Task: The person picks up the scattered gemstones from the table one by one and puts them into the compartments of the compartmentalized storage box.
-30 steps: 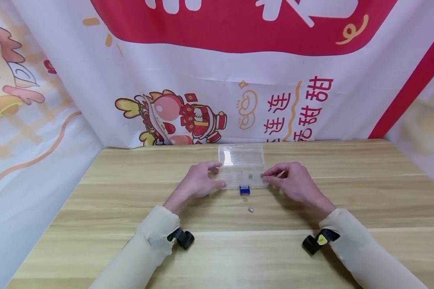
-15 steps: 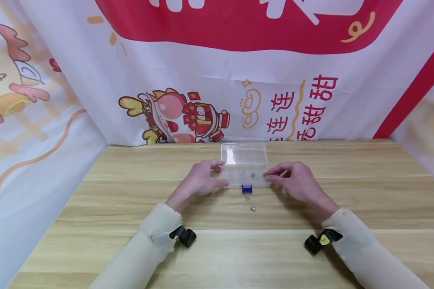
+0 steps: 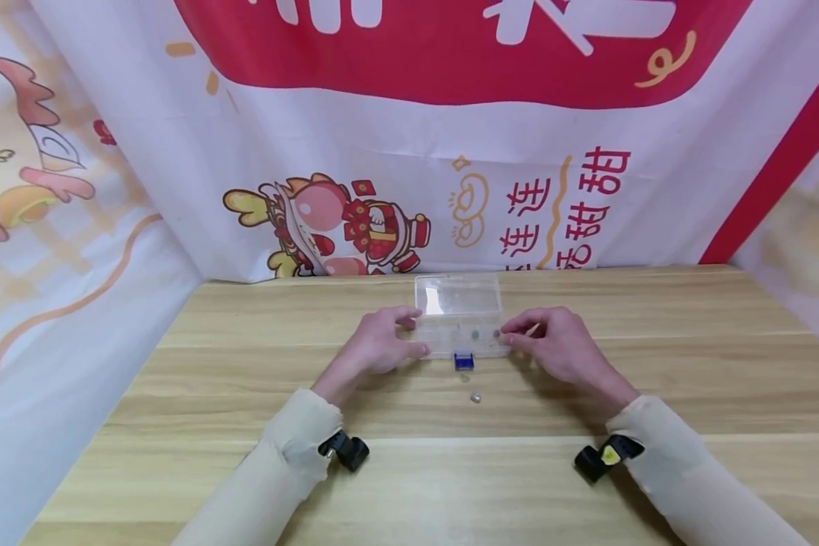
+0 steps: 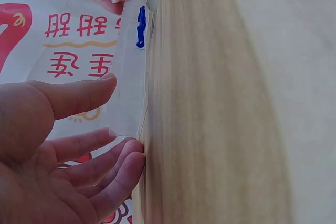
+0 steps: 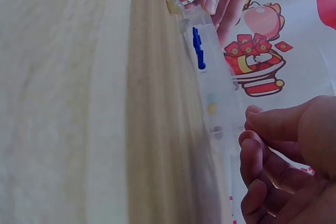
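Observation:
A clear plastic compartment box point(image 3: 444, 345) lies on the wooden table, its transparent lid point(image 3: 459, 294) swung back. A blue latch point(image 3: 464, 362) sits at the middle of its front edge. My left hand point(image 3: 385, 340) holds the box's left end, thumb at the front corner and fingers toward the back. At the right end, my right hand point(image 3: 553, 341) has thumb and index fingertips brought together right at the rim. Inside the right compartments are a greenish stone point(image 3: 475, 334) and a dark stone point(image 5: 218, 131), the latter beside the right fingertips.
Two small pale stones lie on the table before the latch: a shiny one point(image 3: 475, 396) and a duller one point(image 3: 465, 378) closer to the box. Behind the table's back edge hangs a printed cloth point(image 3: 396, 121). Each sleeve carries a black wrist camera.
Both hands, the box and the stones keep their places relative to one another. The head view only shifts slightly.

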Demonstrator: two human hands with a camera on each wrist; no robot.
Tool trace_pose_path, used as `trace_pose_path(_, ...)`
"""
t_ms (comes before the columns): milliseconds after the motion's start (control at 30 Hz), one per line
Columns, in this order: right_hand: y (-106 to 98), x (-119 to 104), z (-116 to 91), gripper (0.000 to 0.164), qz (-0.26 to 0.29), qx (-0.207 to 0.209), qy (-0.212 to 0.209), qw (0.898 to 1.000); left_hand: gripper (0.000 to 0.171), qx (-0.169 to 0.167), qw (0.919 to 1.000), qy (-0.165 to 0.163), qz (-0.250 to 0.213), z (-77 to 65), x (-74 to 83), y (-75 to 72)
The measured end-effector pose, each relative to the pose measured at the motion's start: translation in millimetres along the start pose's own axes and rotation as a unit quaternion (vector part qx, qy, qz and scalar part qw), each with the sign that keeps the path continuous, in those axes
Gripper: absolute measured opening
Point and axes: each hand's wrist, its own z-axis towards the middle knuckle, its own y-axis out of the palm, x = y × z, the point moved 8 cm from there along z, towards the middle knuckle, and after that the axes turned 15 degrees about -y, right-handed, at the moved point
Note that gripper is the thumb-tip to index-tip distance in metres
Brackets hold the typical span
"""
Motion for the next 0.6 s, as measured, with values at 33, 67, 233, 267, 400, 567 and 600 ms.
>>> trace_pose_path(33,0.6,-1.1,-0.4,0.019,0.002,-0.001,0.0,1.0,0.066,0.0,1.0,0.0,0.0,0.0,-0.8,0.2)
trace_pose_path(67,1.1,-2.5,-0.9,0.019,0.004,-0.001,0.0,1.0,0.065,0.001,1.0,0.0,0.001,-0.2,-1.1,0.3)
trace_pose_path(233,5.9,-15.7,-1.4,0.02,0.015,-0.014,-0.016,1.0,0.066,0.001,1.0,0.005,0.006,0.5,0.8,-0.9)
trace_pose_path(267,8.1,-18.7,-1.6,0.02,0.018,-0.021,-0.023,0.999,0.066,0.0,1.0,0.004,0.007,0.7,0.8,-0.6)
trace_pose_path(400,18.2,-29.5,-2.3,0.02,0.034,-0.049,-0.052,0.997,0.066,0.0,1.0,0.0,0.007,1.7,-0.4,-0.6)
trace_pose_path(567,31.1,-33.1,-7.7,0.021,0.059,-0.094,-0.038,0.993,0.067,0.0,1.0,-0.002,0.005,1.1,-1.0,-0.5)
trace_pose_path(600,34.0,-33.1,-9.1,0.022,0.061,-0.105,-0.033,0.992,0.067,-0.001,1.0,-0.001,0.006,0.8,-0.7,-0.2)
